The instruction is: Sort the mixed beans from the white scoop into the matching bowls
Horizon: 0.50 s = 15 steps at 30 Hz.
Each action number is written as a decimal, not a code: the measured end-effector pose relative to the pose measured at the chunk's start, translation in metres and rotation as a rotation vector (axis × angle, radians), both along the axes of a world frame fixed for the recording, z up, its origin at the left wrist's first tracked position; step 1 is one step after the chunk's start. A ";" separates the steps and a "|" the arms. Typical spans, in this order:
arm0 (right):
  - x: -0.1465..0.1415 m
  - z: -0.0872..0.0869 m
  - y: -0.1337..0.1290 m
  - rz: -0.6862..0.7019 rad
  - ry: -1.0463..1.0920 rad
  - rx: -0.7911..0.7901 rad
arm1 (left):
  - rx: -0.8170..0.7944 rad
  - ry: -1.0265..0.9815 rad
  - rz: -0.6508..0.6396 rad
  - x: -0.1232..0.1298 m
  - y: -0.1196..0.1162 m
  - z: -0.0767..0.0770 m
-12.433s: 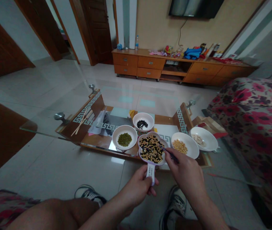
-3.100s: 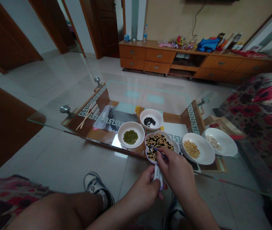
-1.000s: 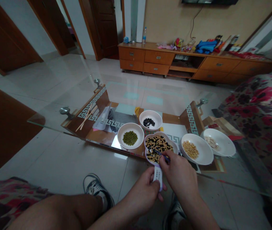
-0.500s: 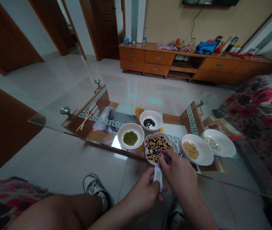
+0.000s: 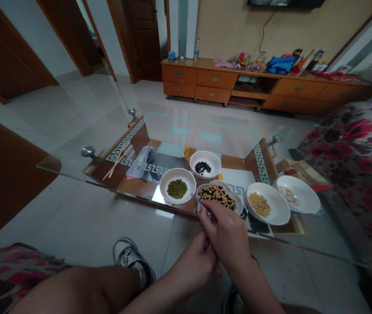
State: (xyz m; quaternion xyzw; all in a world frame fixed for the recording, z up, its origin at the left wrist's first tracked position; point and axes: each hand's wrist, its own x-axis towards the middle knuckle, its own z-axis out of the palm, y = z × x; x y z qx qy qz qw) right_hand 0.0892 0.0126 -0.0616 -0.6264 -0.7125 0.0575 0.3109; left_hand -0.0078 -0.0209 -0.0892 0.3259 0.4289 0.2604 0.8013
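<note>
My right hand (image 5: 228, 229) pinches slim bluish tweezers (image 5: 207, 210); their tips are over the gap between the mixed-bean dish and the green-bean bowl. Whether the tips hold a bean is too small to tell. Partly behind that hand, my left hand (image 5: 199, 259) is closed round the handle of the scalloped dish (image 5: 239, 204), the handle now hidden. Black and tan beans (image 5: 216, 195) are mixed in this dish. To its left stands a white bowl (image 5: 190, 183) of green beans (image 5: 177, 189). Behind is a white bowl (image 5: 214, 160) with black beans (image 5: 202, 168).
On the glass table (image 5: 74, 174), a bowl (image 5: 279, 210) of tan beans and another bowl (image 5: 309, 198) with pale flat pieces stand at the right. Chopsticks (image 5: 115, 165) lie at left. Papers show on the shelf below. A long wooden cabinet (image 5: 216, 79) lines the far wall.
My right hand has moved left with the tweezers, from inside the mixed-bean dish to beside the green-bean bowl. It now covers the dish's handle. My left hand stays at the handle.
</note>
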 end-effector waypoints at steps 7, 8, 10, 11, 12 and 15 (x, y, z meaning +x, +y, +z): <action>0.001 0.004 0.000 -0.035 -0.021 -0.109 | 0.039 -0.005 -0.005 -0.001 0.001 0.006; 0.003 0.005 -0.001 -0.050 -0.025 -0.118 | 0.045 0.005 -0.009 -0.001 0.001 0.006; 0.008 0.005 -0.003 -0.100 -0.041 -0.137 | 0.054 0.025 -0.031 -0.002 0.001 0.005; 0.010 0.005 -0.004 -0.131 -0.054 -0.152 | 0.057 0.036 -0.043 -0.003 0.001 0.005; 0.013 0.005 -0.005 -0.160 -0.067 -0.170 | 0.058 0.046 -0.055 -0.003 0.002 0.005; 0.019 0.007 -0.006 -0.220 -0.104 -0.246 | 0.058 0.055 -0.064 -0.003 0.003 0.006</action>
